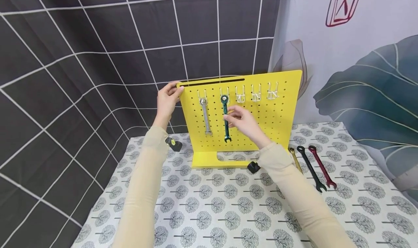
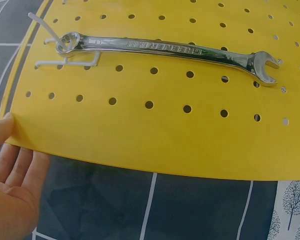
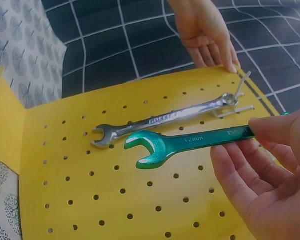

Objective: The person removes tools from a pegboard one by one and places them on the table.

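Observation:
A yellow pegboard (image 1: 271, 124) stands on the table, and my left hand (image 1: 167, 101) grips its upper left corner, thumb on the front and fingers behind. My right hand (image 1: 243, 123) pinches a green combination wrench (image 3: 190, 142) by its shaft, thumb against fingers. The wrench is upright in front of the board, ring end up, overlapping the second hook from the left in the head view. To its left a silver combination wrench (image 2: 160, 48) hangs by its ring from a white hook (image 2: 80, 63), open end down.
Three white hooks, one of them the rightmost hook (image 1: 272, 92), carry nothing. Right of the board on the patterned tablecloth (image 1: 209, 204) lie a gold wrench (image 1: 295, 160), a black wrench (image 1: 311, 169) and a red wrench (image 1: 322, 167). Dark curtain (image 1: 143, 30) hangs behind.

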{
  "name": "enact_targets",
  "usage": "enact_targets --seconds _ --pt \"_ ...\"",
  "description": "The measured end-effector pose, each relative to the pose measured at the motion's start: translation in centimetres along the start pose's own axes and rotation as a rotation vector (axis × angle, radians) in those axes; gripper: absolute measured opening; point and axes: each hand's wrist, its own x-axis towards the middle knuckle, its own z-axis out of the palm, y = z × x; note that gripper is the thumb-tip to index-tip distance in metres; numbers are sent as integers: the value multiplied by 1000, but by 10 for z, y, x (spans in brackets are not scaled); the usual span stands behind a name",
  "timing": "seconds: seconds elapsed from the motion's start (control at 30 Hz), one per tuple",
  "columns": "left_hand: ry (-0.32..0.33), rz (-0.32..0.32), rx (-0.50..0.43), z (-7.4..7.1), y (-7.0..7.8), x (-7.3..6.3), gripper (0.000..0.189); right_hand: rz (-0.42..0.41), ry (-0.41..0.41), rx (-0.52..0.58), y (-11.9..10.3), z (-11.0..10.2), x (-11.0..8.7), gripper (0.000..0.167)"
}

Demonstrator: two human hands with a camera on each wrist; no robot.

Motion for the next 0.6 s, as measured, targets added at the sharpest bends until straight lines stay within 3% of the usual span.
enact_targets --seconds 0.6 --pt "3 -5 -1 1 0 -1 30 -85 8 8 -16 -9 -11 38"
